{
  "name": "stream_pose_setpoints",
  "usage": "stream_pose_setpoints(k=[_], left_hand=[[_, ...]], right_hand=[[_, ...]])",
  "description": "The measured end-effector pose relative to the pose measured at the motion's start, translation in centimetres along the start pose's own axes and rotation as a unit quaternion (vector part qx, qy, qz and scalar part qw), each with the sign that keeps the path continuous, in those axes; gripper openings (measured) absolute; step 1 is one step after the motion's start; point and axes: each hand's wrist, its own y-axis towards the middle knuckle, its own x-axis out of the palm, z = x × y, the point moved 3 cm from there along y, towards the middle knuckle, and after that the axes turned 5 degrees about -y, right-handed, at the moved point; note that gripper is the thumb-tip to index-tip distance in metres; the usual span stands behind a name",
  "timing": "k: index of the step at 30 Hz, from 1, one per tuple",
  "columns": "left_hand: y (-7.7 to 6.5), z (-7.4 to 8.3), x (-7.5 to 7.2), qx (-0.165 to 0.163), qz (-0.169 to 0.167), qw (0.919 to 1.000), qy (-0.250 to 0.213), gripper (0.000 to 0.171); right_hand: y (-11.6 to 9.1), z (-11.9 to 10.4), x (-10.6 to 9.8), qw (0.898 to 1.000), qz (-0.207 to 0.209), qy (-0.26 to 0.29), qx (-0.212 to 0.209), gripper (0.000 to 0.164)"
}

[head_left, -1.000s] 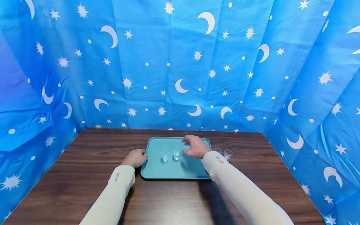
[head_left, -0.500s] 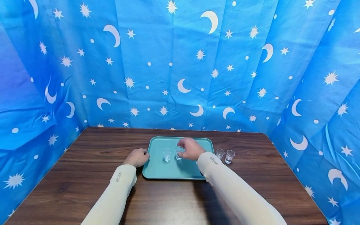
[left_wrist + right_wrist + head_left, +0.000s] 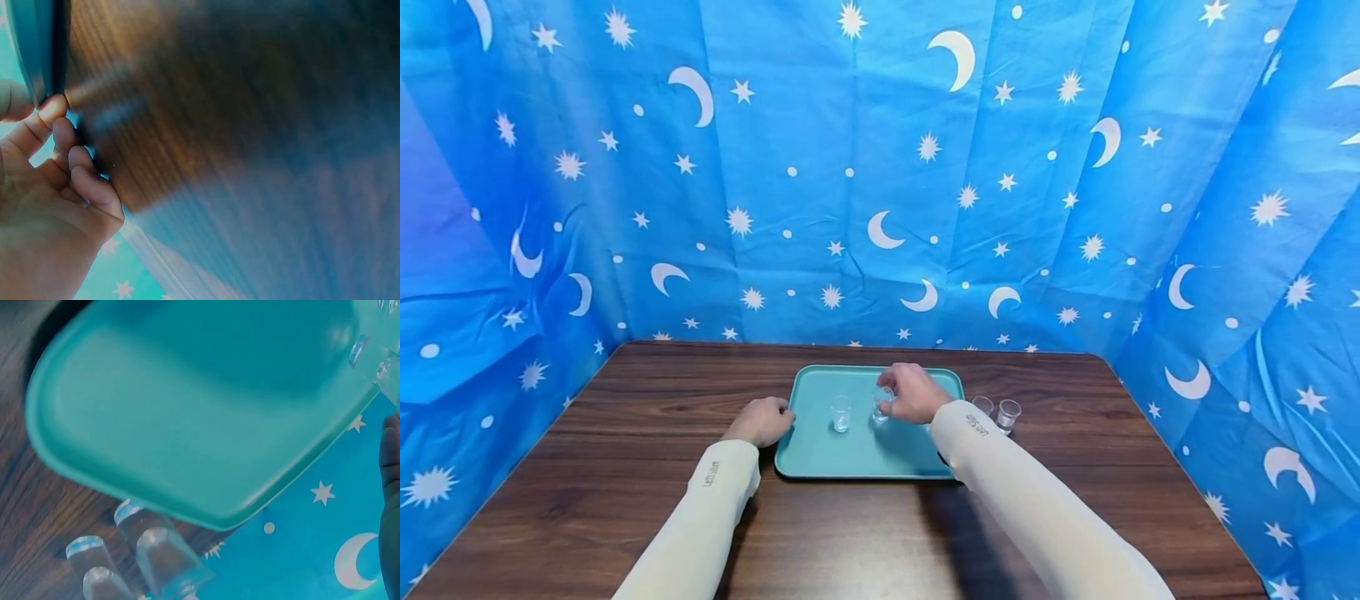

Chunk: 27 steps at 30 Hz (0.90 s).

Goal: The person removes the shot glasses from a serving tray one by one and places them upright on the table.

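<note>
pinching a small clear glass (image 3: 877, 402) between thumb and fingertips, my right hand (image 3: 916, 393) was over the right half of a turquoise tray (image 3: 861, 458). the held glass was near the tray's middle, nearly upright; i could not tell whether its base touched the surface. in the right wrist view, only part of that hand showed, along the right edge. my left hand (image 3: 762, 421) was at the tray's left side, its rim pinched between thumb and index finger, with the other fingers curled in. a second clear glass (image 3: 841, 414) stood upright on the tray, just left of the one i held, the two apart. two more clear glasses (image 3: 1008, 417) stood side by side just past the tray's right edge, one of them partly hidden by my right sleeve (image 3: 1022, 483). the tray lay on a dark brown wood-grain table (image 3: 865, 533). behind the table and along its sides hung bright blue cloth (image 3: 790, 125) printed with white moons, stars and dots.
</note>
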Motion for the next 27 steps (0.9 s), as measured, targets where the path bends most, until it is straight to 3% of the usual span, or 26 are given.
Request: stream_pose_setpoints(k=[27], left_hand=[[0.0,0.3,-0.1,0.001,-0.005,1.0,0.006,0.046]], right_hand=[[-2.8,3.4,-6.7,0.996,0.031,-0.049,0.064,0.03]])
